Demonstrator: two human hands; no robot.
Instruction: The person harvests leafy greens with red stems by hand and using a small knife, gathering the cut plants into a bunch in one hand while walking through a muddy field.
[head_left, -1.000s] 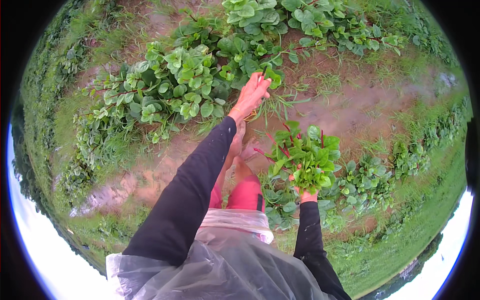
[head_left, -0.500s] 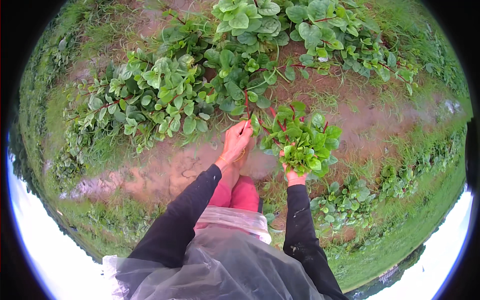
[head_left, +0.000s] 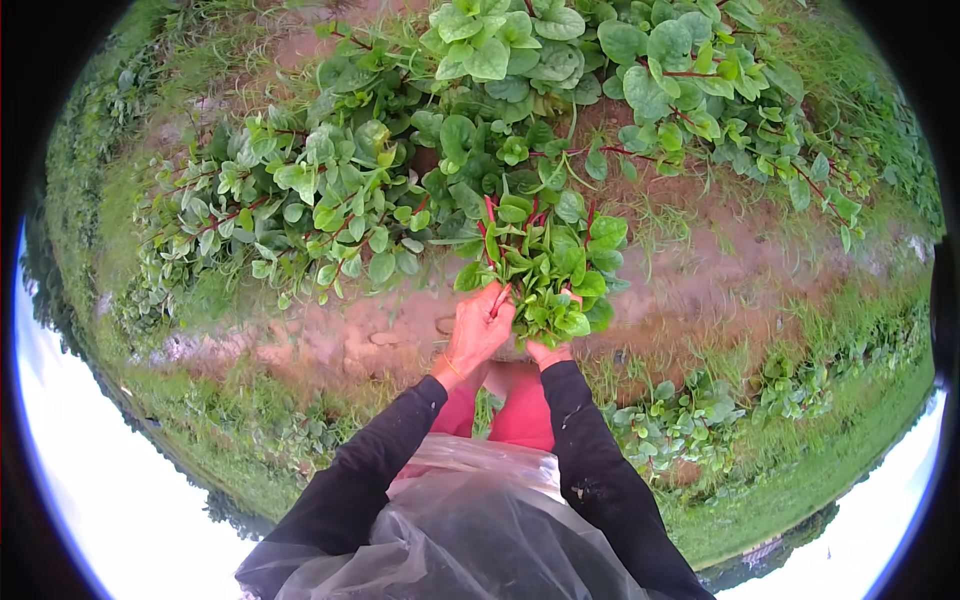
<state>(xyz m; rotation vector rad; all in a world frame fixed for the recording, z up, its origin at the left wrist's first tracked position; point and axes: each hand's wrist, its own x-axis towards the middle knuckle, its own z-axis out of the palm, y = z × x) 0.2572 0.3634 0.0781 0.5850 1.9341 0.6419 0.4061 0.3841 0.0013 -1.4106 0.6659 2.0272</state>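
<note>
My right hand point(head_left: 551, 353) is closed round a bunch of Malabar spinach point(head_left: 570, 265), with round green leaves and red stems. The leaves cover most of its fingers. Close against the bunch's left side, my left hand point(head_left: 482, 330) has its fingers pinched on a red stem of a spinach shoot point(head_left: 487, 238). Whether this shoot is loose or still joined to a plant is hidden among the leaves. Just beyond both hands grow the spinach plants point(head_left: 455, 140), some with long red stems lying over the soil.
Wet brown soil point(head_left: 370, 330) runs across under my hands, with grass tufts point(head_left: 660, 220) along it. More leafy plants spread at the left point(head_left: 300, 190) and upper right point(head_left: 680, 90). A lower row point(head_left: 690, 420) grows at right. Clear plastic sheeting point(head_left: 470, 520) covers my lap.
My right hand has moved left with the bunch, up to my left hand. My left hand has come a little nearer to me, with the stem between its fingers.
</note>
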